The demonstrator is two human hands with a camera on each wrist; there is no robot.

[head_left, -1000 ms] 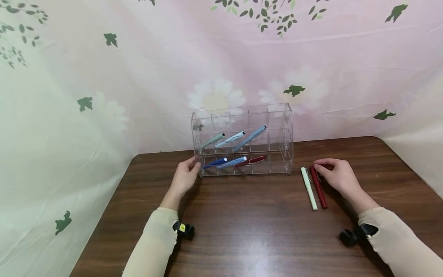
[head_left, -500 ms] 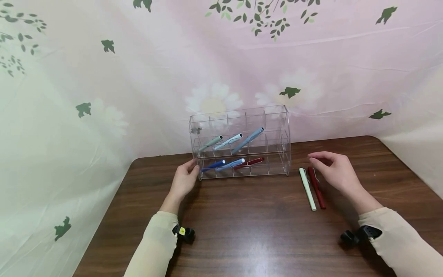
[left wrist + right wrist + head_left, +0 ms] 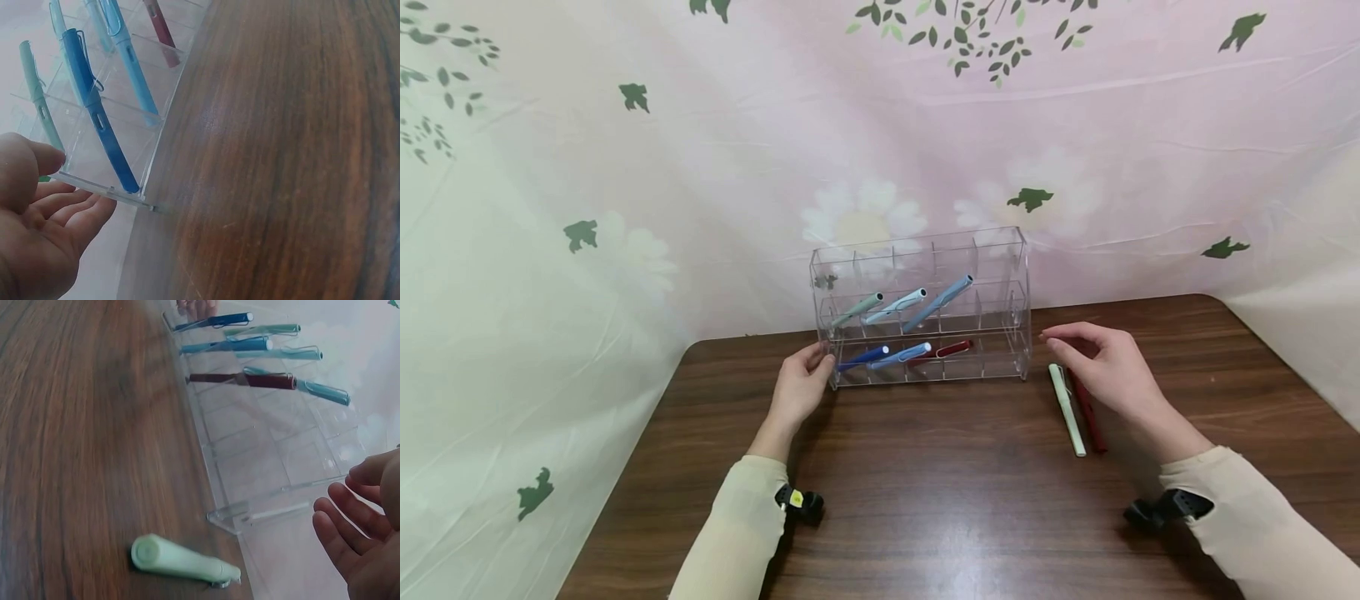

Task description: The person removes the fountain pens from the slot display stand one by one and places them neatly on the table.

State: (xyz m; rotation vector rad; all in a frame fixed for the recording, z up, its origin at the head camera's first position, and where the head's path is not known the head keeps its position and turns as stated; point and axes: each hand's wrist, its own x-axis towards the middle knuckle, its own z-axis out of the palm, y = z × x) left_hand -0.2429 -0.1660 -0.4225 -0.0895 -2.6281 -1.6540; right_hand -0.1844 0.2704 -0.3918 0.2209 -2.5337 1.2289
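Observation:
A clear acrylic pen rack (image 3: 1000, 367) stands near the back of the table. My left hand (image 3: 801, 387) holds its left side panel, thumb on one face and fingers on the other, as the left wrist view shows. Six-slot rows hold several pens: a dark blue pen (image 3: 100, 115), a light blue pen (image 3: 132, 62) and a dark red pen (image 3: 244, 380) are in the lower tier; a green pen (image 3: 857, 308) and two pale blue ones lean above. My right hand (image 3: 1105, 371) hovers right of the rack, fingers loosely bent, holding nothing. Below it lie a pale green pen (image 3: 1067, 412) and a second dark red pen (image 3: 1092, 421), partly covered.
The brown wooden table (image 3: 925, 475) meets a flower-printed cloth (image 3: 737, 208) behind the rack. More cloth hangs at the left and right sides. Each wrist wears a small black camera, such as the right wrist camera (image 3: 1165, 510).
My right hand has left the dark red pen on the table and moved left and slightly up toward the rack. My left hand stays on the rack's side. The head view has shifted slightly.

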